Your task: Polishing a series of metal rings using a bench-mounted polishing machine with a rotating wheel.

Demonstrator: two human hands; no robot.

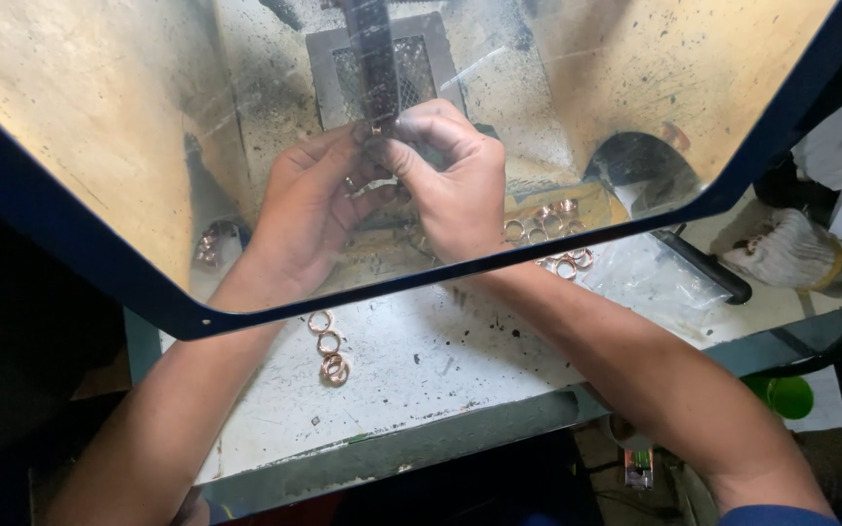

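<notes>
Both hands behind scratched shield [99, 166]. Left hand [309, 209] and right hand [455, 180] together pinch small ring [376, 129] under vertical tool [374, 58]; grip clamped, steadying it. Spare rings [328, 353] on desk [421, 370], within reach.

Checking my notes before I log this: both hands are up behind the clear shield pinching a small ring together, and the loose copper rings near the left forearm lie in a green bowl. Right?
Not quite. The head view shows the loose copper rings lying bare on the white worktop, not in a bowl. The rest holds: left hand and right hand meet behind the clear shield, pinching a small ring.
</notes>
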